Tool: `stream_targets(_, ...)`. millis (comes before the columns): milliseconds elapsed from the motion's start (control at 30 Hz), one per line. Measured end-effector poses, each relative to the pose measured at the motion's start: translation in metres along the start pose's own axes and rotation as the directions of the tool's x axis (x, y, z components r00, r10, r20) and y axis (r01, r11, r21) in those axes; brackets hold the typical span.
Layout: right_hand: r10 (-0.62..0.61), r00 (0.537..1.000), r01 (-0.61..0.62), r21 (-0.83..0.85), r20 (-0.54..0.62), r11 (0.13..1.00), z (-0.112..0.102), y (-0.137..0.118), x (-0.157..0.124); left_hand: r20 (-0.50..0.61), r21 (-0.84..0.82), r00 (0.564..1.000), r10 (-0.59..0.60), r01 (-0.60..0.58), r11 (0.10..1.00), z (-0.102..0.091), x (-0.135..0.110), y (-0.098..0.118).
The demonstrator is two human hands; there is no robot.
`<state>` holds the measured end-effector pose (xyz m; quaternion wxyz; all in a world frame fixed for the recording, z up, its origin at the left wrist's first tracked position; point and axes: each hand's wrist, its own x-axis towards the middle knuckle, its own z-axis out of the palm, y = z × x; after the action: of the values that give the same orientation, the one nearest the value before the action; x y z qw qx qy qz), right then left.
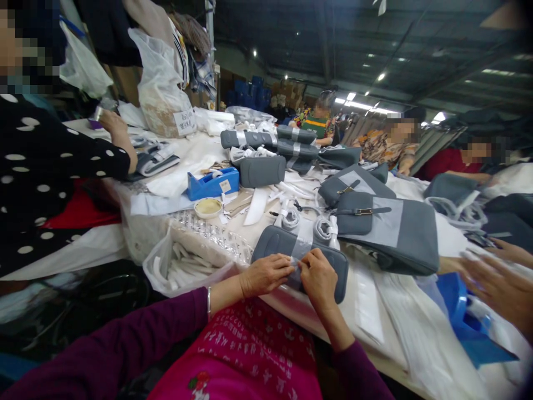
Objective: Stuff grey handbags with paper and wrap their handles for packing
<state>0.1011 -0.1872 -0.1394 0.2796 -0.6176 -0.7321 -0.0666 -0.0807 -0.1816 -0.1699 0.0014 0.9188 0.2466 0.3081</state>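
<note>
A dark grey-blue handbag (272, 243) lies on its side at the table's near edge, with a pale wrapping strip (305, 236) around its middle. My left hand (266, 274) rests over the bag's near side, its fingertips pinched on the strip. Close beside it, my right hand (320, 279) pinches the same strip with thumb and fingers. The exact edge between the fingertips is partly hidden. Behind the bag sit wrapped, coiled straps (290, 219). To the right lies another grey bag (416, 228) with a buckle strap and a pale band.
A blue tape dispenser (213, 183) and a round yellowish tub (208, 208) stand at left. Wrapped bags (262, 171) are piled behind. A plastic bag of white scraps (183, 266) hangs at the near edge. A co-worker's hands (499, 278) and a blue dispenser (462, 311) are at right.
</note>
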Motion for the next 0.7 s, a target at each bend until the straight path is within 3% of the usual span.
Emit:
stream_targets(533, 0.015, 0.998, -0.012, -0.063, 0.059, 0.998, 0.0015, -0.0021, 0.0032, 0.039, 0.070, 0.999, 0.001, -0.004, 0.998, -0.0050, 0.0004, 0.0026)
stream_targets(700, 0.052, 0.992, -0.043, -0.086, 0.114, 0.995, -0.0015, -0.0042, 0.0037, 0.131, 0.108, 0.987, 0.092, -0.106, 0.989, -0.0048, -0.0040, 0.0015)
